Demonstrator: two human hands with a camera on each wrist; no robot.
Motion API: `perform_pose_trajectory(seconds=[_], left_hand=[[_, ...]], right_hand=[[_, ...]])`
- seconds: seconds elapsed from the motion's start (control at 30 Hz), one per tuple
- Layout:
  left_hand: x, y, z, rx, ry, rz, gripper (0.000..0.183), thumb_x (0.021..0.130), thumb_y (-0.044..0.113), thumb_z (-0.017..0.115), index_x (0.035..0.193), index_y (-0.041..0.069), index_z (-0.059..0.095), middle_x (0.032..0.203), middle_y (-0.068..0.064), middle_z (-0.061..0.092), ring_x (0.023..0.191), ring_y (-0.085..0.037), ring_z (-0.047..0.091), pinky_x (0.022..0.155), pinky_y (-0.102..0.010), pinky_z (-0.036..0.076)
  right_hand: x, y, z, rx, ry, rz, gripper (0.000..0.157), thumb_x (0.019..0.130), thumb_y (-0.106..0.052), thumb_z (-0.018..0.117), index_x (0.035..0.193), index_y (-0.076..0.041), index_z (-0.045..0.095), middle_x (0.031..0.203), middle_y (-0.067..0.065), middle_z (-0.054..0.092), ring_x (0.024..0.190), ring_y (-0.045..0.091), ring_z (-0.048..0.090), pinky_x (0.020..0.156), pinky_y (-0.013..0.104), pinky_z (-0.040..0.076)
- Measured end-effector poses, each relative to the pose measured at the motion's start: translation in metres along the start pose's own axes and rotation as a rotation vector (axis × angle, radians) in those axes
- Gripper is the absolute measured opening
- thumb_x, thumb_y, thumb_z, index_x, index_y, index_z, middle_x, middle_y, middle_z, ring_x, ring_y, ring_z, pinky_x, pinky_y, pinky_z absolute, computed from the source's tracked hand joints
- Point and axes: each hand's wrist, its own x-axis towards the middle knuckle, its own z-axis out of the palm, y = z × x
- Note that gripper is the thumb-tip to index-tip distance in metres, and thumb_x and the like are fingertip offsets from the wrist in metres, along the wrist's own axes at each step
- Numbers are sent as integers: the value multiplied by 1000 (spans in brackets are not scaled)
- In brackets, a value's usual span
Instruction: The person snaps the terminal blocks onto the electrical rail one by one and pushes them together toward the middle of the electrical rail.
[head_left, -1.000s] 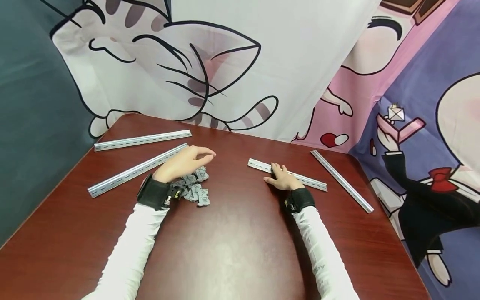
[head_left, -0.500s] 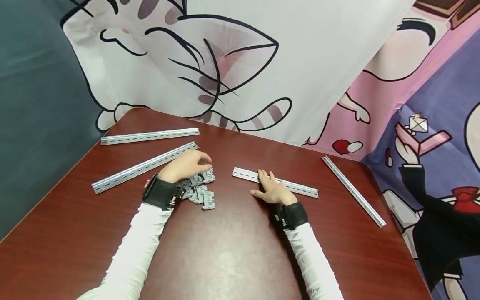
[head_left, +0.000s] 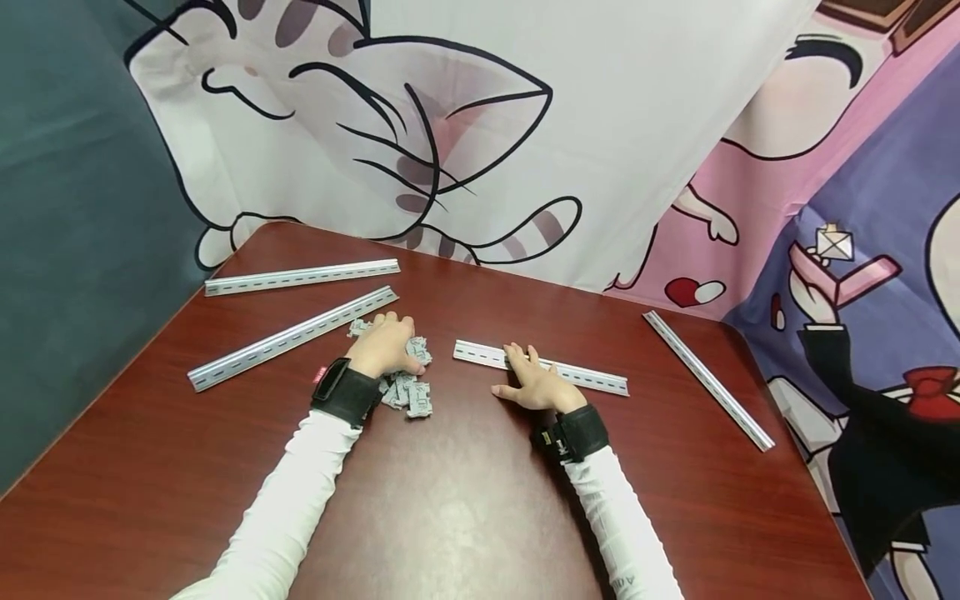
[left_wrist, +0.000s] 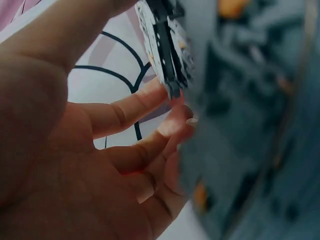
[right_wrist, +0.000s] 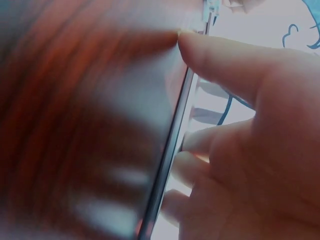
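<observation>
Grey clips heaped left of the desk's middle, nearer its far edge, left hand over them with fingers bent; I can't tell whether those fingers actually grip one. Right hand has fingers spread wide across a slotted metal rail, right of the desk's middle and also toward the far edge. I'd guess the clips are light, stiff, prone to snagging, so pinch one by its sides; rail probably stiff, a bit slick, best steadied near its ends.
</observation>
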Motion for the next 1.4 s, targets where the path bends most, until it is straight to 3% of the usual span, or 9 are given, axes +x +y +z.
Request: perform_pose_trajectory(seconds=[0.2,0.4,0.5,0.63,0.87,0.97,1.13,1.27,1.4], left_hand=[[-1,1,2,41,18,32,63,78,33,76,122,-7,54,116,-26,58,111,-43,53,93,-52,45],[-3,5,-9,-67,94,97,51,79,30,74,118,1,58,111,-20,61,106,-37,56,86,-50,47],[-5,10,-9,-134,102,176,50,81,31,74,121,5,58,114,-18,61,108,-34,56,88,-47,48],[-2,19,-8,-196,72,267,51,83,30,75,125,8,58,115,-14,64,104,-28,60,87,-43,49],[1,39,2,-270,56,353,41,82,27,75,115,8,61,84,-7,65,73,-13,57,63,-28,46],[1,41,9,-264,73,379,38,79,27,77,109,8,63,80,-6,62,69,-11,52,62,-25,42],[3,45,15,-250,117,370,41,79,28,78,108,8,58,82,-5,60,69,-12,52,61,-25,41],[3,46,14,-193,77,299,47,76,27,80,111,6,57,90,-8,64,74,-16,57,64,-30,45],[1,40,11,-64,30,252,36,75,23,81,103,5,67,89,-6,68,78,-18,60,71,-36,48]], right_hand=[[-3,5,1,55,-8,-39,78,96,-40,55,155,-9,14,162,13,14,150,35,4,112,68,10],[-7,13,-8,146,-17,-117,66,97,-34,55,152,-12,24,159,22,19,145,43,22,112,61,23],[-12,17,-9,180,-35,-134,60,97,-34,56,148,-16,30,152,18,35,136,37,41,109,52,34],[-14,19,-15,179,-39,-154,51,98,-36,52,145,-19,37,126,11,56,111,26,57,95,44,43],[-16,-9,-20,263,383,-100,39,98,-37,52,118,-7,67,109,10,71,100,23,68,88,41,51],[-12,-30,-18,401,415,-80,38,96,-40,57,105,-6,72,90,10,75,83,24,71,75,33,53],[-1,-52,-16,498,373,-39,24,90,-27,65,83,-6,73,66,11,69,70,30,68,61,23,44],[3,-54,-14,420,451,25,20,84,-19,67,67,-9,65,56,0,56,60,21,57,56,24,39],[8,-55,-8,312,462,56,25,81,-21,69,61,-13,59,56,-7,49,58,12,49,56,25,38]])
